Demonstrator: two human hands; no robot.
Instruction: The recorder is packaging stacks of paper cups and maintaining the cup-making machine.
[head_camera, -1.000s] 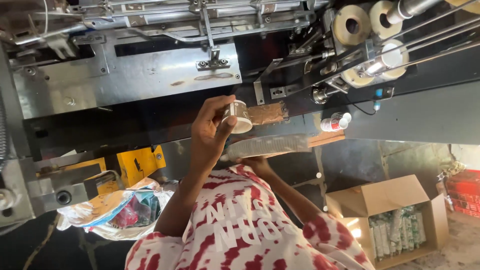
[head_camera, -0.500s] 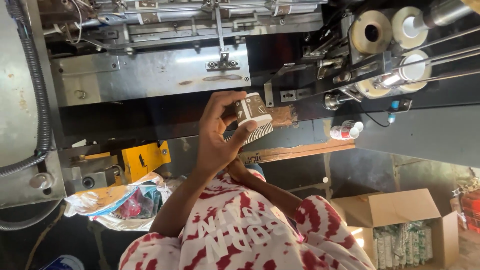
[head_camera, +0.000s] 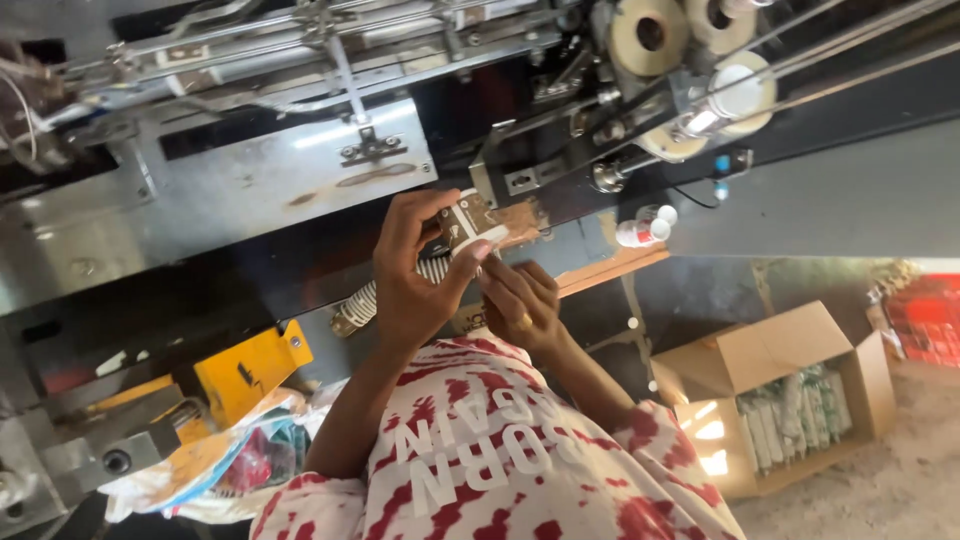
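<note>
Small carton (head_camera: 470, 222) gripped in left hand (head_camera: 415, 285), right hand (head_camera: 520, 300) — fingers curled — touching its lower edge

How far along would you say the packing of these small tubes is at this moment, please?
Done: the open cardboard box on the floor already holds a row of packed tubes. In hand: the left hand grips a small printed carton in front of the machine, with the right hand at its lower end. Left: this carton is not yet in the box, which looks only partly filled.
</note>
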